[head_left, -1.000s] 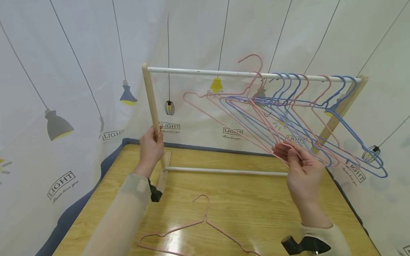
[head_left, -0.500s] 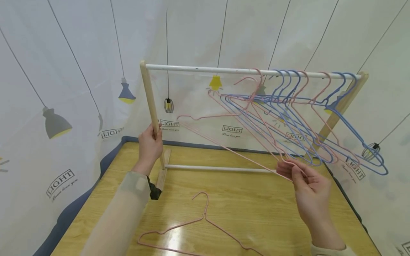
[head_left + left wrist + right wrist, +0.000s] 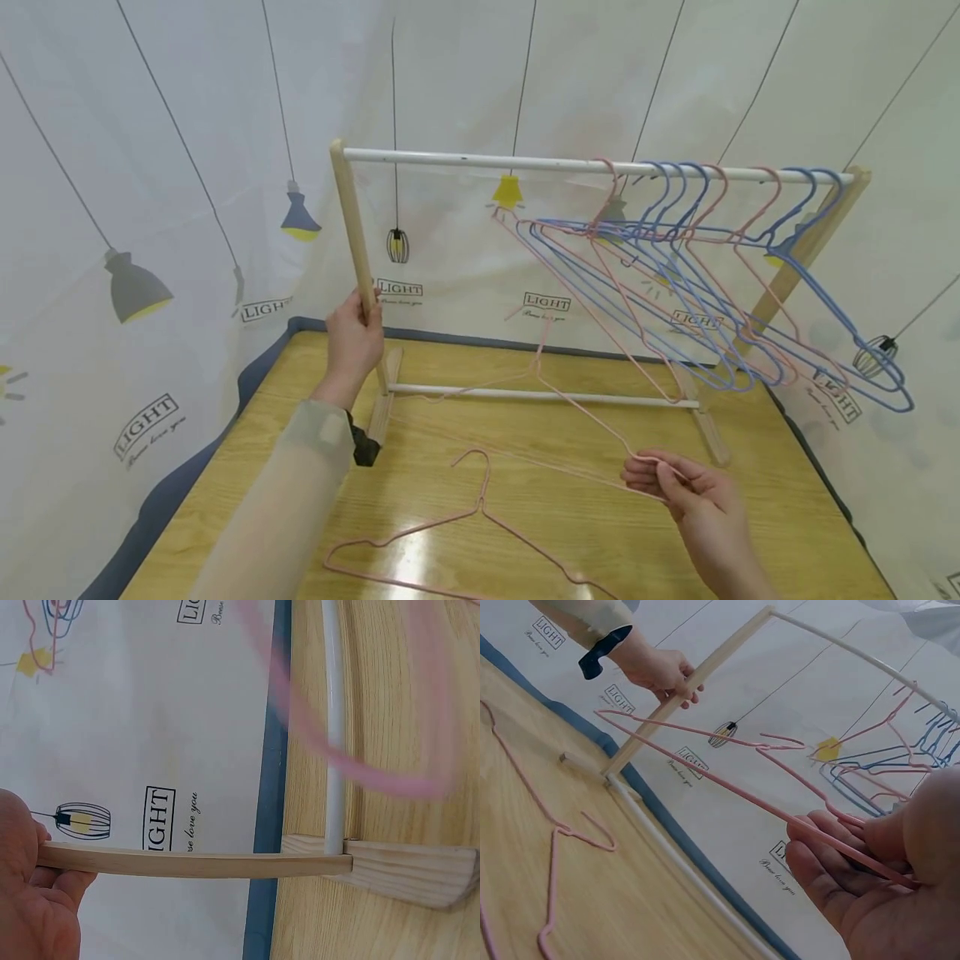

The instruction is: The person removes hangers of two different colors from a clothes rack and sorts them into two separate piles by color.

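My left hand (image 3: 356, 337) grips the left wooden post (image 3: 351, 221) of a small clothes rack. In my right hand (image 3: 693, 500), a pink hanger (image 3: 585, 406) is held by one end, thumb on top and fingers beneath. That hanger is off the rail, its hook pointing up in front of the lower bar. In the right wrist view the pink hanger (image 3: 727, 787) stretches from the palm toward the left post. Flat on the table lies a second pink hanger (image 3: 480, 507), near the front. Blurred, the held hanger (image 3: 337, 761) crosses the left wrist view.
Several blue and pink hangers (image 3: 675, 237) hang bunched on the right half of the white top rail (image 3: 480, 160). A white lower bar (image 3: 540, 396) joins the rack's feet. Behind the wooden table (image 3: 247, 467) is a curtain (image 3: 450, 75) printed with lamps.
The pink hanger has come off the top rail and moved down toward the table with my right hand. My left hand stays on the post.
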Demonstrator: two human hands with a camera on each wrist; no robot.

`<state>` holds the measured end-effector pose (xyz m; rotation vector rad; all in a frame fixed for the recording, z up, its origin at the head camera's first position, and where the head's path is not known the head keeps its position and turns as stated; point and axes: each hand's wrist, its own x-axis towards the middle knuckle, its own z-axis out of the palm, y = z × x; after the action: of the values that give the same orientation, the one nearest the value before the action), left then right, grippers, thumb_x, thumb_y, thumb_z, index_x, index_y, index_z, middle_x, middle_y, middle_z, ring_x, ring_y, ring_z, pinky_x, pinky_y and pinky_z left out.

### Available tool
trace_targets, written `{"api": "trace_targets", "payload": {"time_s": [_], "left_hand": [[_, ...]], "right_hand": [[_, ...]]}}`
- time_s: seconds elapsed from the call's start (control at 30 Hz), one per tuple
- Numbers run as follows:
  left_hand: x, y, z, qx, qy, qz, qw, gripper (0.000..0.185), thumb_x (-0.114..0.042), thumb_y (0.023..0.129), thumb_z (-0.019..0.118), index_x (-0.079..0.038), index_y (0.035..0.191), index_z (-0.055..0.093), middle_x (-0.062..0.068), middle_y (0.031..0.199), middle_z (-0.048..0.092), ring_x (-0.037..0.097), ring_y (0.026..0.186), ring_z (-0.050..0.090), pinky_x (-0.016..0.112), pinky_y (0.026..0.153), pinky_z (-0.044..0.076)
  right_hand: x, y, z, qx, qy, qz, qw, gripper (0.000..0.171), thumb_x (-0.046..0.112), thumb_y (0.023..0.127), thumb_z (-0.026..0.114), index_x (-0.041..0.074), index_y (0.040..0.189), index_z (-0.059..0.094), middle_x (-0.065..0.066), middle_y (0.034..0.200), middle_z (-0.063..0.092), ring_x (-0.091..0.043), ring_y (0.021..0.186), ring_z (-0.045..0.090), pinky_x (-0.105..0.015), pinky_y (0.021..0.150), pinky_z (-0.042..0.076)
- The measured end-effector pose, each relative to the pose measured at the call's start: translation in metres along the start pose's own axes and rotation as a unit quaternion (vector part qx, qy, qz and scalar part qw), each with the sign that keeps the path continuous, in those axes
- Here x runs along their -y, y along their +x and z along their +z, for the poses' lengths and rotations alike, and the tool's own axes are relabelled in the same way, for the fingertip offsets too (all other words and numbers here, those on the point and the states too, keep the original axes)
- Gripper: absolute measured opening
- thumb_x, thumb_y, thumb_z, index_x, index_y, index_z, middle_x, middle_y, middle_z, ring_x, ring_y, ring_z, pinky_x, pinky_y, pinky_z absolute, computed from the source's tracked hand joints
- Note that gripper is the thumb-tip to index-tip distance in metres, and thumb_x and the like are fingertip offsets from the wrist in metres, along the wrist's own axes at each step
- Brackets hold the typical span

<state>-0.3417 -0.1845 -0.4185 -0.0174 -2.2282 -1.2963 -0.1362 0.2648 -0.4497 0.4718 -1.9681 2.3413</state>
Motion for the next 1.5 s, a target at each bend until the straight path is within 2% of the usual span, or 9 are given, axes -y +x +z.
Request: {"api": "trace_targets", "payload": {"time_s": [0.33,0.47,0.6,0.9,1.07,1.17,1.3,1.37,1.5], "left_hand": [[-0.001,0.000,0.000,-0.002,-0.003,0.003,1.0000,0.028,-0.006,0.108,0.060,-0.004,0.134,0.069,0.022,0.120,0.074,0.032,0.097,0.073,0.047,0.075,0.058],[-0.001,-0.001,0.001,-0.003,0.000,0.005,1.0000,0.028,-0.009,0.109,0.060,-0.004,0.134,0.069,0.022,0.119,0.074,0.032,0.095,0.073,0.047,0.074,0.058],[-0.001,0.000,0.001,-0.003,-0.001,0.004,1.0000,0.027,-0.009,0.109,0.060,-0.004,0.134,0.069,0.022,0.119,0.074,0.032,0.095,0.072,0.047,0.074,0.057],[-0.001,0.000,0.001,-0.002,0.002,0.003,1.0000,0.028,-0.007,0.108,0.060,-0.004,0.134,0.069,0.024,0.116,0.075,0.032,0.094,0.072,0.048,0.074,0.057],[-0.001,0.000,0.001,-0.002,0.005,-0.002,1.0000,0.028,-0.009,0.109,0.060,-0.004,0.135,0.069,0.021,0.117,0.075,0.031,0.094,0.072,0.046,0.075,0.058],[-0.001,0.001,0.001,-0.002,0.007,0.001,1.0000,0.028,-0.008,0.108,0.061,-0.004,0.134,0.069,0.021,0.117,0.075,0.032,0.094,0.073,0.047,0.075,0.058],[-0.001,0.001,0.001,-0.005,0.007,0.007,0.9999,0.027,-0.007,0.108,0.061,-0.004,0.133,0.070,0.022,0.115,0.075,0.033,0.093,0.073,0.048,0.074,0.058],[-0.001,0.001,0.001,-0.004,0.008,0.007,0.9999,0.027,-0.007,0.108,0.061,-0.004,0.133,0.070,0.022,0.114,0.076,0.032,0.091,0.072,0.047,0.073,0.058],[-0.001,0.000,0.001,-0.005,0.010,0.003,0.9999,0.028,-0.008,0.108,0.061,-0.004,0.134,0.069,0.021,0.113,0.076,0.031,0.088,0.072,0.046,0.072,0.057]], "right_hand": [[-0.042,-0.025,0.001,0.133,0.073,0.069,0.986,0.032,-0.003,0.113,0.039,-0.021,0.134,0.057,-0.013,0.122,0.075,-0.024,0.112,0.072,-0.040,0.096,0.056],[-0.053,-0.031,0.003,0.150,0.084,0.103,0.980,0.032,-0.003,0.113,0.040,-0.016,0.133,0.061,-0.013,0.120,0.075,-0.023,0.111,0.072,-0.037,0.095,0.057],[-0.058,-0.034,0.004,0.145,0.053,0.137,0.979,0.034,-0.002,0.112,0.043,-0.029,0.130,0.051,-0.013,0.115,0.076,-0.022,0.107,0.074,-0.035,0.092,0.058],[-0.061,-0.032,0.009,0.183,0.008,0.141,0.973,0.040,0.002,0.113,0.044,-0.034,0.130,0.044,-0.015,0.116,0.076,-0.019,0.104,0.074,-0.033,0.090,0.059],[-0.064,-0.033,0.007,0.202,-0.001,0.100,0.974,0.035,-0.003,0.112,0.042,-0.036,0.126,0.044,-0.017,0.114,0.076,-0.018,0.104,0.074,-0.035,0.089,0.060],[-0.065,-0.035,0.012,0.186,-0.121,0.045,0.974,0.029,-0.003,0.110,0.048,-0.028,0.121,0.058,-0.019,0.111,0.076,-0.016,0.102,0.074,-0.031,0.086,0.060],[-0.064,-0.037,0.023,0.126,-0.296,-0.026,0.946,0.020,0.003,0.107,0.059,-0.009,0.118,0.072,-0.011,0.109,0.078,-0.013,0.102,0.073,-0.025,0.084,0.057],[-0.059,-0.036,0.026,0.099,-0.310,-0.043,0.945,0.018,0.001,0.106,0.060,-0.007,0.118,0.073,-0.009,0.109,0.078,-0.013,0.102,0.073,-0.023,0.085,0.056],[-0.045,-0.026,0.026,0.030,-0.256,-0.039,0.965,0.019,-0.004,0.106,0.058,-0.009,0.120,0.070,-0.009,0.112,0.077,-0.014,0.103,0.073,-0.022,0.087,0.056]]}}
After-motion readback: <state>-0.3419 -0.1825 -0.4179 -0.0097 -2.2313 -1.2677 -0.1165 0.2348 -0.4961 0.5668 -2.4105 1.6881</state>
